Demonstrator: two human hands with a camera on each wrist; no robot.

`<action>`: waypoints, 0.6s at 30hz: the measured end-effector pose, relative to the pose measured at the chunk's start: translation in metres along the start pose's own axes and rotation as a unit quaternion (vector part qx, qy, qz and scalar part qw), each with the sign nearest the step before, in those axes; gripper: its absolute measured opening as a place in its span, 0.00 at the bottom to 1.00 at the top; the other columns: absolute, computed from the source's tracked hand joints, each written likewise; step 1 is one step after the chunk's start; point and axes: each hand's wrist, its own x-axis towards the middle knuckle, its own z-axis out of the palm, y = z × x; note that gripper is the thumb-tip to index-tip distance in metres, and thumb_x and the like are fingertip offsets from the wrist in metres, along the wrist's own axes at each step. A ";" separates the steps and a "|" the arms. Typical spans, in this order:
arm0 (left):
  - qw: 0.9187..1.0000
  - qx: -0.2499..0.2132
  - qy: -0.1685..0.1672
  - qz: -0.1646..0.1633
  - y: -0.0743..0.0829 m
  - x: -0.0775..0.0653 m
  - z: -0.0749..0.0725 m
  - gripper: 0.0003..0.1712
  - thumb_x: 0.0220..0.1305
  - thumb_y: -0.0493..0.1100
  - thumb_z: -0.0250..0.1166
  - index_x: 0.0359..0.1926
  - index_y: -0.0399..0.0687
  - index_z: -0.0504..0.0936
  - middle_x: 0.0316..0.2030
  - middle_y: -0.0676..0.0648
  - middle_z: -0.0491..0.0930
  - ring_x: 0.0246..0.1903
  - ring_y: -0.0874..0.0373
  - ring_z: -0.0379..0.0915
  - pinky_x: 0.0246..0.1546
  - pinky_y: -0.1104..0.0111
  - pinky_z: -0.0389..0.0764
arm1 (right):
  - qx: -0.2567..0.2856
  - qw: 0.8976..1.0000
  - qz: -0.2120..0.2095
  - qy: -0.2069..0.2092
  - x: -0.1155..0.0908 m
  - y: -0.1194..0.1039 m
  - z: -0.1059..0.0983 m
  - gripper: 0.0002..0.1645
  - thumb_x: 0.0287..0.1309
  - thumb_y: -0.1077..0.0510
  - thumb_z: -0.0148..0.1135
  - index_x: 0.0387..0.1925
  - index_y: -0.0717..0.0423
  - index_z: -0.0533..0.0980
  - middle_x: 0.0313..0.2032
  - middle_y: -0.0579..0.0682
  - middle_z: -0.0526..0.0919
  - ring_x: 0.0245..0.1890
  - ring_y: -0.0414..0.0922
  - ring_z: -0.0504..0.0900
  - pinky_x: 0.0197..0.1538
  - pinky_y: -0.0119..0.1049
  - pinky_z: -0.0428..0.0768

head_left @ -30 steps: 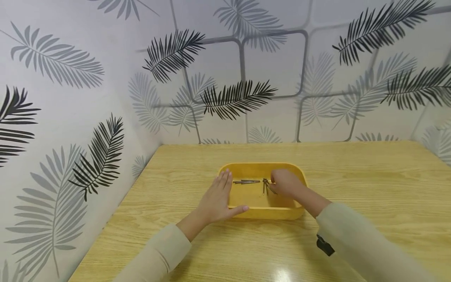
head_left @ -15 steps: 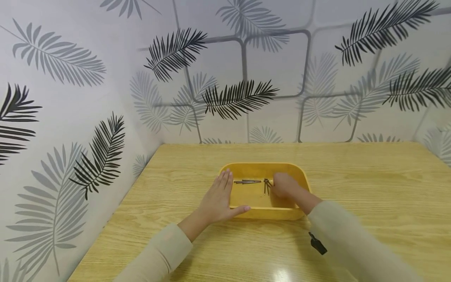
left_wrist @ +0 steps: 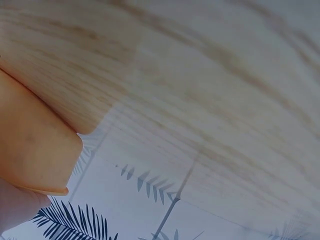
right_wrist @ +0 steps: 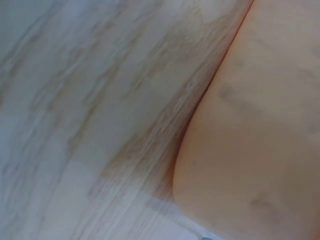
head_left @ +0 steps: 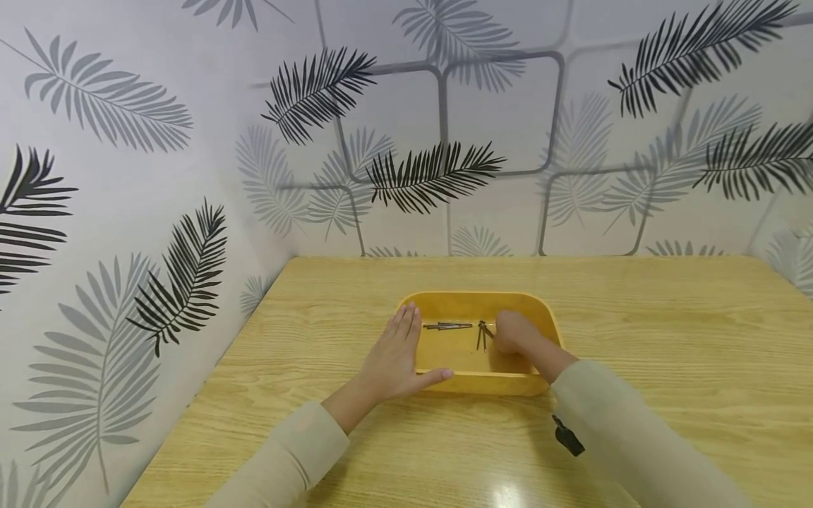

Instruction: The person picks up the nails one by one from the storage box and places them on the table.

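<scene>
A yellow plastic tray sits on the wooden table in the head view. My left hand rests on its left end, fingers straight along the left rim and thumb on the front rim. Inside the tray, at the right, is my right hand with fingers curled and fingertips hidden; I cannot tell whether it pinches a nail. Beside it several dark nails fan out from their heads. More nails lie roughly parallel near the back left of the tray. The left wrist view shows the tray's outer wall.
The wooden table reaches back to a wall with a leaf pattern. Another patterned wall borders the table on the left. A small black tag hangs by the right sleeve. The tray's wall fills the right wrist view's right side.
My right hand has shifted slightly right, away from the fanned nails, and more of them shows. The left hand keeps its place on the tray.
</scene>
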 end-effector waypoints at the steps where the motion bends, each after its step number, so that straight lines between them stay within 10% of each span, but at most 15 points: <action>1: 1.000 0.000 0.000 0.000 0.000 0.000 0.000 0.73 0.43 0.86 0.16 0.69 0.27 0.44 0.71 0.32 0.41 0.72 0.42 0.35 0.71 0.56 0.44 | 0.000 1.000 0.002 -0.003 0.002 0.001 0.001 0.14 0.46 0.72 0.47 0.13 0.56 0.61 0.18 0.50 0.65 0.20 0.44 0.63 0.23 0.31 0.63; 11: 1.000 -0.004 0.001 0.001 0.001 -0.001 0.001 0.72 0.43 0.86 0.17 0.69 0.27 0.43 0.71 0.32 0.41 0.72 0.42 0.36 0.71 0.55 0.45 | -0.040 0.997 -0.035 0.056 0.093 0.084 0.086 0.10 0.46 0.65 0.47 0.13 0.54 0.65 0.18 0.51 0.67 0.17 0.45 0.64 0.21 0.36 0.65; 18: 1.000 -0.003 0.009 0.003 0.000 -0.001 0.001 0.72 0.44 0.86 0.17 0.69 0.26 0.43 0.71 0.31 0.42 0.71 0.41 0.37 0.71 0.55 0.46 | -0.024 0.999 -0.010 0.033 0.082 0.075 0.067 0.12 0.48 0.65 0.49 0.13 0.53 0.66 0.18 0.51 0.67 0.18 0.45 0.65 0.23 0.36 0.68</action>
